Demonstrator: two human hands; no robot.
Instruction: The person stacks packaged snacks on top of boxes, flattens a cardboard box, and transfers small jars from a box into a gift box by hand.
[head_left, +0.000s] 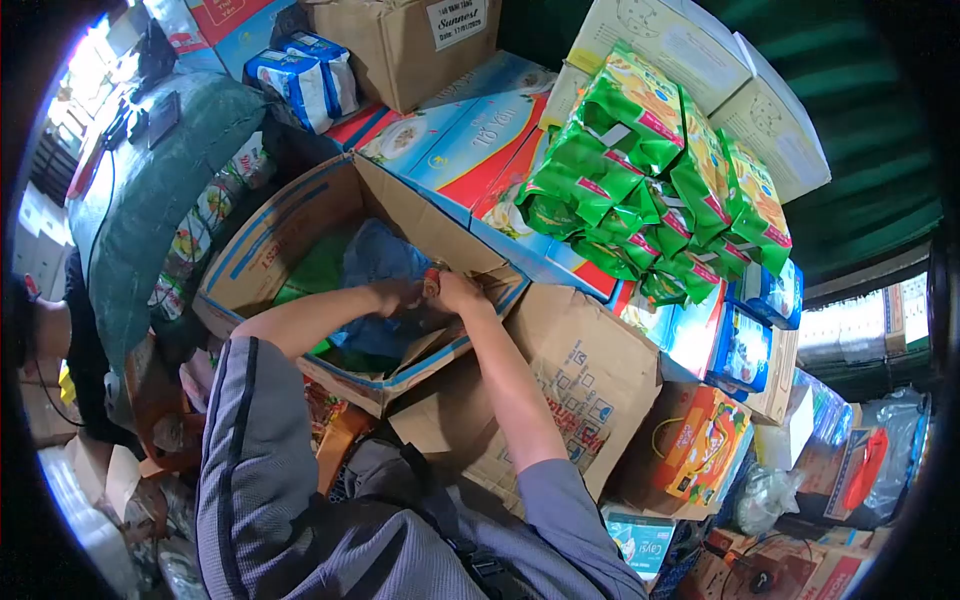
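Observation:
Both arms reach into an open cardboard box [275, 238] with blue stripes. My left hand [400, 297] is at the right side of the box's inside, beside a crumpled blue plastic bag [378, 258]; its fingers are in shadow and hard to see. Close by, my right hand [458, 292] is closed near the box's right inner wall. A small reddish thing [432, 281] shows between the two hands, too little of it visible to name. Some green plastic [308, 272] lies in the box under and beside the blue bag.
Green snack packs [650, 170] are heaped on blue-and-red cartons [460, 135] behind the box. A large flattened-looking carton [580, 375] leans in front at right, near an orange gift box [690, 445]. A stuffed green sack [165, 205] borders the left side.

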